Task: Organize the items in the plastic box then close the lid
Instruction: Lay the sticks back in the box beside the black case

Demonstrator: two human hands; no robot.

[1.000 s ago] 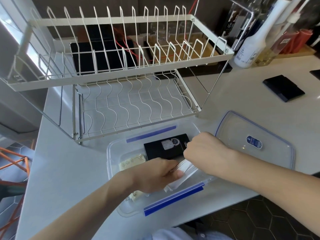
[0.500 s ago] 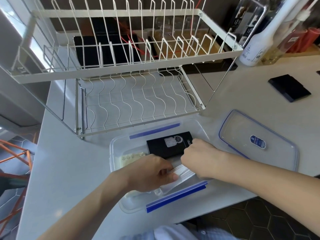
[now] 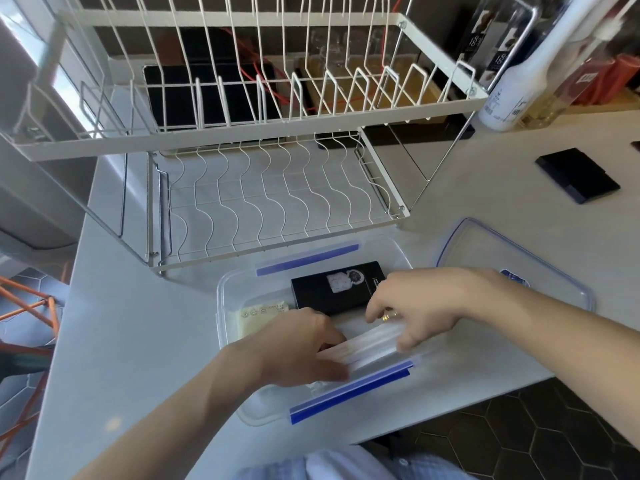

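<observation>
A clear plastic box (image 3: 225, 289) with blue clip edges stands open on the white counter near its front edge. Inside lie a black packet (image 3: 332, 289) at the back, a pale yellow packet (image 3: 256, 315) at the left, and a flat white packet (image 3: 370, 342) along the front. My left hand (image 3: 294, 351) holds the white packet's left end. My right hand (image 3: 419, 306) presses its fingers on the right end. The clear lid (image 3: 554, 265) with a blue rim lies flat on the counter to the right of the box, partly behind my right forearm.
A white two-tier wire dish rack (image 3: 270, 188) stands right behind the box. A black flat case (image 3: 576, 174) lies at the right, and bottles (image 3: 512, 88) stand at the back right. The counter's front edge runs just below the box.
Both hands have spread apart along the white packet, laying it flatter in the box's front. My right hand's fingers have unfolded from a fist.
</observation>
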